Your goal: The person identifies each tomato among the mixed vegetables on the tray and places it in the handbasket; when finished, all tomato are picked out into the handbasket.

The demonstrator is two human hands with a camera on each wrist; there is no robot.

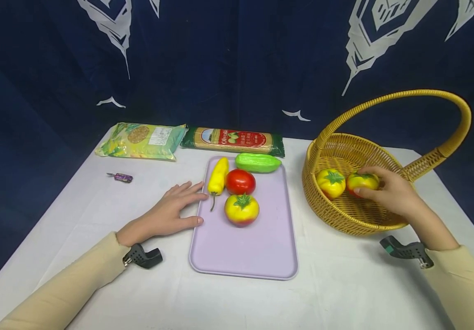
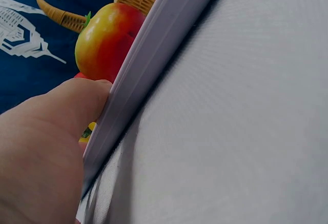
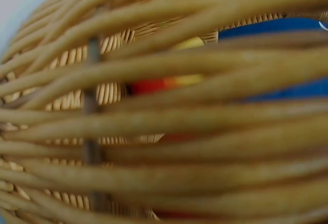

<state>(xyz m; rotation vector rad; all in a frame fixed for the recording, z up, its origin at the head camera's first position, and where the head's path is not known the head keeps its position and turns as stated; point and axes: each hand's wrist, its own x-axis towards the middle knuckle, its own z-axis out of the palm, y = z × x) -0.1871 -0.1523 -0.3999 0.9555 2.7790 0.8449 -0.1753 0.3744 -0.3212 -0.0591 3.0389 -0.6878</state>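
Note:
My right hand (image 1: 394, 192) reaches into a wicker basket (image 1: 344, 224) and grips a yellow-red tomato (image 1: 365, 182) between thumb and fingers. Another yellow-red tomato (image 1: 331, 183) lies beside it in the basket. Basket weave (image 3: 205, 131) fills the right wrist view, so the hand is hidden there. My left hand (image 1: 173, 213) rests by the left edge of a lilac tray (image 1: 243, 256), fingers extended; its thumb touches the rim in the left wrist view. On the tray are a yellow pepper (image 1: 218, 176), a red tomato (image 1: 240, 182), a yellow-red tomato (image 1: 241, 211) and a green bumpy vegetable (image 1: 257, 162).
Behind the tray lie a green-yellow bag (image 1: 142, 141) and a pasta packet (image 1: 233, 140). A small purple object (image 1: 121, 178) sits on the white table (image 1: 138, 284) at the left. The basket's tall handle (image 1: 410, 93) arches above it. A dark blue curtain (image 1: 237, 59) hangs behind.

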